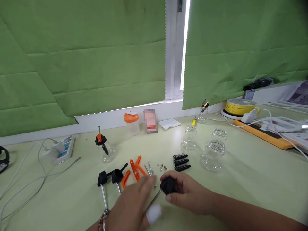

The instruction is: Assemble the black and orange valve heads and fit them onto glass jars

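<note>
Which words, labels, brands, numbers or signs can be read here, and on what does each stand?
No text is readable.
Yellow round container with a cartoon face: small dark print, too small to read.
Pink and grey upright rectangular box: pixelated, unreadable.
Small upright phone with a lit screen: too small to read.
Black device at left edge: marks too small.
Black angular plastic part in the right hand: no lettering visible.

free room: a broad bare stretch of tabletop (255,175) right of the clear jars (213,157), and a lane between those jars and the black combs (181,161). obstacles: orange levers (134,170) and thin metal pins (149,167) just beyond the left hand (130,203), black caps with rods (117,176) to its left, white cables (45,175) looping across the far left, combs beyond the right hand (185,191).
</note>
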`<state>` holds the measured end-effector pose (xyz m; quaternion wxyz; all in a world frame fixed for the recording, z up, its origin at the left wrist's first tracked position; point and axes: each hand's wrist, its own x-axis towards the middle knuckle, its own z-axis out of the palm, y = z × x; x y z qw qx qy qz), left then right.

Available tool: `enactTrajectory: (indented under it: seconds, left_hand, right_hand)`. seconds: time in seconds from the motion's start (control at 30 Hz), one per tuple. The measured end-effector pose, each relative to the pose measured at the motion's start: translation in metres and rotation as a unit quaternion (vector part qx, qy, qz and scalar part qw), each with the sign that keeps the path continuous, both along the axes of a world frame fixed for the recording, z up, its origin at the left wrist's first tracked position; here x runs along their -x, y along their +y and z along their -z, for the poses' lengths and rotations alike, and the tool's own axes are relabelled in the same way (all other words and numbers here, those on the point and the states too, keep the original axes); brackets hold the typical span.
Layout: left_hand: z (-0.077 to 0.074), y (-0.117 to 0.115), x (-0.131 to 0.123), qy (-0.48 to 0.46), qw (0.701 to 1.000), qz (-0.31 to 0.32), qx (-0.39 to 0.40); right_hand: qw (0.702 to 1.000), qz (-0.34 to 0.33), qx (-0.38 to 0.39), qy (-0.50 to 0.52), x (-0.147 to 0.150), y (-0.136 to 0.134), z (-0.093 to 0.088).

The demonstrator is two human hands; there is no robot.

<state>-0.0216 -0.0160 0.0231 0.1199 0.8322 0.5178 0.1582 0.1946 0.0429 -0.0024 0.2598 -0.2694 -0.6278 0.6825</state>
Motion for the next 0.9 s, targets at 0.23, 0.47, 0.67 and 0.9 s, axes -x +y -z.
enactTrajectory:
  seconds: [0.23, 0.47, 0.67, 0.9]
  left_hand:
    - [0.000, -0.013, -0.016, -0.057, 0.993, 0.086, 0.049]
    - [-0.051, 0.009, 0.062, 0.032, 0.968, -0.247, -0.006]
    - [-0.044, 0.015, 0.172, 0.070, 0.862, -0.493, 0.091]
    - [-0.010, 0.023, 0.169, -0.002, 0.874, -0.437, 0.211]
  right_hand:
    - [0.982, -0.169, -0.008, 0.087, 0.009, -0.021, -0.009]
    - [0.987, -0.138, -0.044, -0.074, -0.001, -0.015, 0.017]
    - [0.986, -0.123, -0.045, -0.102, 0.002, -0.018, 0.017]
    - [0.986, -0.110, -0.052, -0.116, 0.000, -0.017, 0.017]
